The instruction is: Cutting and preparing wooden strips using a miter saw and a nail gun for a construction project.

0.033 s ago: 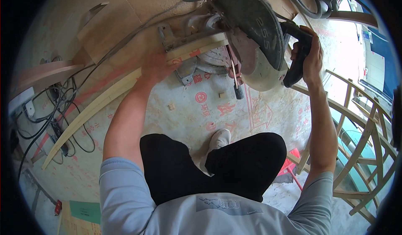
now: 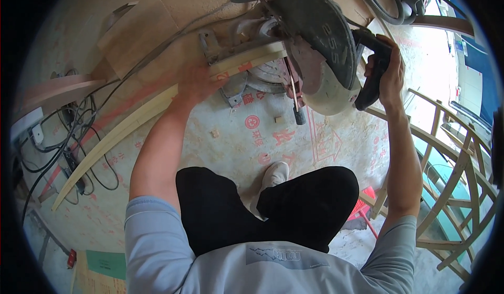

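A mitre saw with a dark guard stands on the floor ahead of me, its head over the round base. My right hand is wrapped around the saw's black handle. A long pale wooden strip lies against the saw's fence, one end by the blade area, the other trailing to the lower left. My left hand is closed around this strip just left of the saw's base; its fingertips are partly hidden. A thin lever with a dark grip sticks out from the base toward me.
Tangled black cables lie at the left near a curved board. Brown sheets cover the floor at the far left. A curved wooden lattice frame stands at the right, near a red broom. A ribbed hose runs behind the saw.
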`<state>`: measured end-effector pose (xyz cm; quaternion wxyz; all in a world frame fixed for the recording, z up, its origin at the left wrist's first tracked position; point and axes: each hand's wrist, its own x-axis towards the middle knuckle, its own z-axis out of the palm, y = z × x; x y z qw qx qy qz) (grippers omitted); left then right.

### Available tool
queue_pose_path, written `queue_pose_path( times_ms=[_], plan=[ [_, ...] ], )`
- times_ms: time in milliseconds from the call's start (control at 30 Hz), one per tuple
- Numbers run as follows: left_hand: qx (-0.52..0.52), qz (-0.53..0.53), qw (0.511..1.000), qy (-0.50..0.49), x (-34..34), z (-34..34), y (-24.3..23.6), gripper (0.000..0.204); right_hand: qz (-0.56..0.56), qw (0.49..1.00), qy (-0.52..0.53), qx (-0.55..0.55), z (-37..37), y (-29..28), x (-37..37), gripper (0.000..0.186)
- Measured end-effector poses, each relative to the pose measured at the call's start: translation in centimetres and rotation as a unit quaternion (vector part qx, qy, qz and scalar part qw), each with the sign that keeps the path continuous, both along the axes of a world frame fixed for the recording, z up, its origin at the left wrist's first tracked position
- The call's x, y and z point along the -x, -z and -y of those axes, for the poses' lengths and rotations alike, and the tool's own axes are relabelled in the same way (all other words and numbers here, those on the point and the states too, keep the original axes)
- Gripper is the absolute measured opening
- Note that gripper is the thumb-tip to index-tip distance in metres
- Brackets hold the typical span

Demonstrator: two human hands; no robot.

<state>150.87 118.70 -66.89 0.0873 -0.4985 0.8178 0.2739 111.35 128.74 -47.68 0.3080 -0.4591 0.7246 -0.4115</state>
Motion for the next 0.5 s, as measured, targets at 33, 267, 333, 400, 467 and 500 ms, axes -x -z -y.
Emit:
queue_pose_path(
  times_ms=[33, 267, 333, 400, 467, 500],
  plan=[
    [-0.012, -0.015, 1.0, 0.002, 0.0, 0.0, -0.2, 0.066, -0.001, 1.0, 0.009, -0.008, 0.1, 0.2, 0.0, 0.062],
    [0.019, 0.008, 1.0, -0.003, 0.1, 0.2, -0.1, 0.064, 0.031, 0.999, 0.027, 0.014, -0.8, 1.2, -0.4, 0.058],
    [-0.006, 0.016, 1.0, 0.016, 0.0, 0.2, 0.3, 0.065, 0.034, 0.999, 0.032, 0.015, -0.9, 1.3, -0.4, 0.058],
    [0.004, 0.006, 1.0, 0.015, -0.1, 0.1, 0.6, 0.066, 0.034, 0.999, 0.035, 0.014, -1.0, 1.4, -0.3, 0.058],
    [0.011, -0.001, 1.0, 0.012, -0.1, 0.0, 0.7, 0.066, 0.029, 0.999, 0.034, 0.012, -1.2, 1.5, -0.4, 0.058],
    [0.012, 0.005, 1.0, 0.007, -0.1, 0.0, 0.7, 0.067, 0.029, 0.999, 0.033, 0.011, -1.3, 1.6, -0.4, 0.058]
  ],
)
